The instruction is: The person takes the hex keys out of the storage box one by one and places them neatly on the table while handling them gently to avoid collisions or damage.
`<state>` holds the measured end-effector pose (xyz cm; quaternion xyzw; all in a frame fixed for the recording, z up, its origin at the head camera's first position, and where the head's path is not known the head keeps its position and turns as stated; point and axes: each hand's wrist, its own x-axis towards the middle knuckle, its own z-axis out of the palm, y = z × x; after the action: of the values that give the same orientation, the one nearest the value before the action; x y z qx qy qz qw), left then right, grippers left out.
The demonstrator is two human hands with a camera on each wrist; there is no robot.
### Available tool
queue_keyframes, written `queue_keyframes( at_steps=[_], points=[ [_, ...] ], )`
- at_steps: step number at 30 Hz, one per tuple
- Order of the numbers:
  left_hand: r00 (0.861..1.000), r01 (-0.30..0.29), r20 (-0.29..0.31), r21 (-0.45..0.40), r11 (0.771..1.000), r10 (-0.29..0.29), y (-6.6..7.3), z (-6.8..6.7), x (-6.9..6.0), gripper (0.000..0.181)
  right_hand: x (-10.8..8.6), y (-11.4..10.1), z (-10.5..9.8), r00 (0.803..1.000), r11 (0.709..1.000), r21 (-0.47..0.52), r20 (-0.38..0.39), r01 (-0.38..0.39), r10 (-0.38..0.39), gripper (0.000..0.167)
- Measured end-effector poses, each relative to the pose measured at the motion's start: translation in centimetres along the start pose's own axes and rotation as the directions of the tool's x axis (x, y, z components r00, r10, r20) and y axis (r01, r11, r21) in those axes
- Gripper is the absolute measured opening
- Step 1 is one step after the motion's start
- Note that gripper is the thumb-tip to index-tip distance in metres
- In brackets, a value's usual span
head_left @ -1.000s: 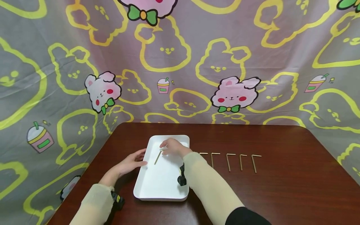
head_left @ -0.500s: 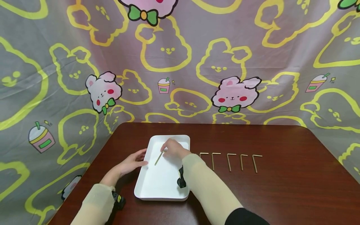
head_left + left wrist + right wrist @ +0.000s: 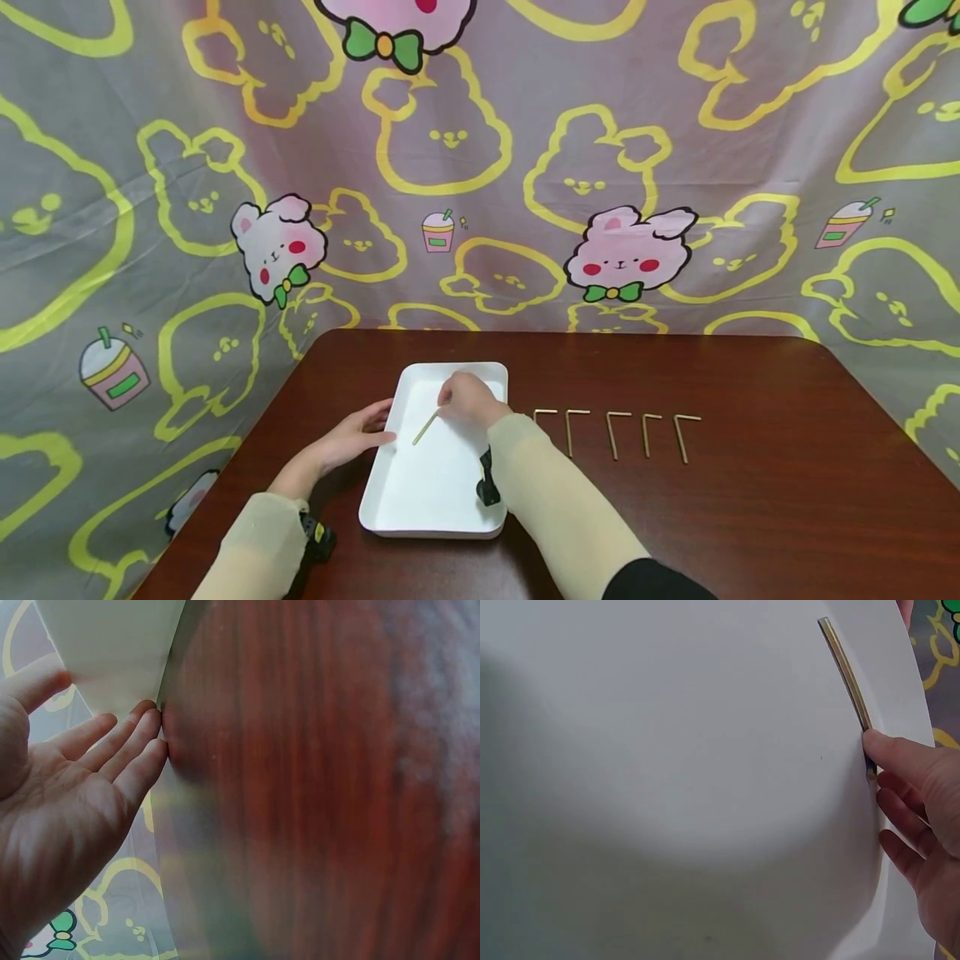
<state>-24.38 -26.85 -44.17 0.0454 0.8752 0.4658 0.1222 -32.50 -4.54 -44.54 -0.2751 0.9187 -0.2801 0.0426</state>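
A white tray (image 3: 431, 492) stands on the table, left of centre. My right hand (image 3: 468, 400) reaches into it and pinches a brass-coloured hex key (image 3: 425, 427) near its bend. In the right wrist view, thumb and fingertips meet around that end, and the long arm of the hex key (image 3: 845, 671) slants away along the tray floor. My left hand (image 3: 347, 433) rests against the tray's left side. The left wrist view shows the left hand (image 3: 82, 772) with fairly straight fingers, their tips touching the outer wall of the tray (image 3: 112, 645).
To the right of the tray, several similar L-shaped hex keys (image 3: 611, 436) lie in a row on the dark brown wooden table (image 3: 750, 517). The right forearm partly covers the nearest one. A patterned curtain (image 3: 480, 167) hangs behind and beside the table.
My right fingers have closed on the bent end of the hex key, hiding the short arm. The key has shifted very slightly. My left hand stays on the tray.
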Motion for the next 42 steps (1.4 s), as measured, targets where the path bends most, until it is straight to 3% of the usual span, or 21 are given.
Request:
queue_keyframes(
  at_steps=[6, 13, 23, 35, 42],
  points=[
    [1.0, -0.019, 0.013, 0.005, 1.0, 0.019, 0.07, 0.01, -0.07, 0.066, -0.19, -0.09, -0.09, 0.999, 0.999, 0.003, -0.017, -0.047, 0.047, 0.015],
    [0.998, -0.053, 0.029, -0.01, 0.999, 0.053, 0.14, -0.09, -0.18, 0.065, -0.58, -0.4, -0.33, 0.999, 0.999, 0.003, -0.012, -0.039, 0.039, 0.014],
    [0.999, -0.045, 0.021, -0.015, 0.999, 0.045, 0.29, -0.01, -0.35, 0.065, -0.5, 0.12, -0.18, 0.998, 0.998, 0.013, -0.021, -0.054, 0.054, 0.014],
    [0.999, -0.044, 0.015, -0.004, 0.999, 0.044, 0.32, -0.02, -0.35, 0.066, -0.67, 0.13, -0.45, 1.0, 0.999, -0.037, -0.002, 0.005, -0.005, 0.017],
    [0.999, -0.036, 0.014, -0.002, 0.999, 0.036, 0.37, -0.02, -0.38, 0.066, -0.64, 0.07, -0.83, 1.0, 1.0, -0.018, 0.014, -0.015, 0.015, 0.018]
  ],
)
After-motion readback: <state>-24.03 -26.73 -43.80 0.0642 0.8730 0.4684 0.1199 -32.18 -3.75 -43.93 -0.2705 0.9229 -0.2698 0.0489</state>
